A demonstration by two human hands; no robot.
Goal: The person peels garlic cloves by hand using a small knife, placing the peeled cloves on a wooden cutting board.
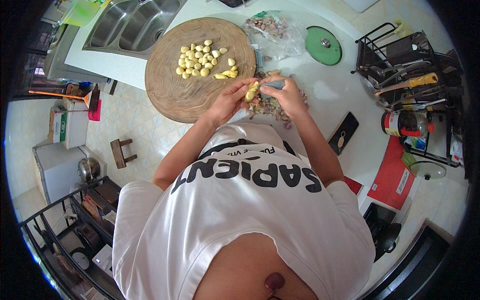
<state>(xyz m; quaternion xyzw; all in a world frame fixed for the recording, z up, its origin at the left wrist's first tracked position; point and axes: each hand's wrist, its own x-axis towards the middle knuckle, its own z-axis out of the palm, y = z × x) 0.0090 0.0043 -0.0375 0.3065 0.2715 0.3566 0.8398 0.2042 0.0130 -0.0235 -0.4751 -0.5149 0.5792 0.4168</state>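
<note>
My left hand pinches a piece of ginger root just past the near right edge of a round wooden chopping board. Against the ginger, my right hand grips a small tool with a grey handle; its working end is hidden. Peeled garlic cloves lie grouped on the board, with yellow ginger pieces to their right. Skins and peelings are scattered on the counter beneath my hands. Behind them, a clear plastic bag holds unpeeled garlic cloves.
A double steel sink is at the back left. To the right lie a green-rimmed glass lid and a dark phone. A black utensil rack stands at the far right. A small wooden stool is on the floor.
</note>
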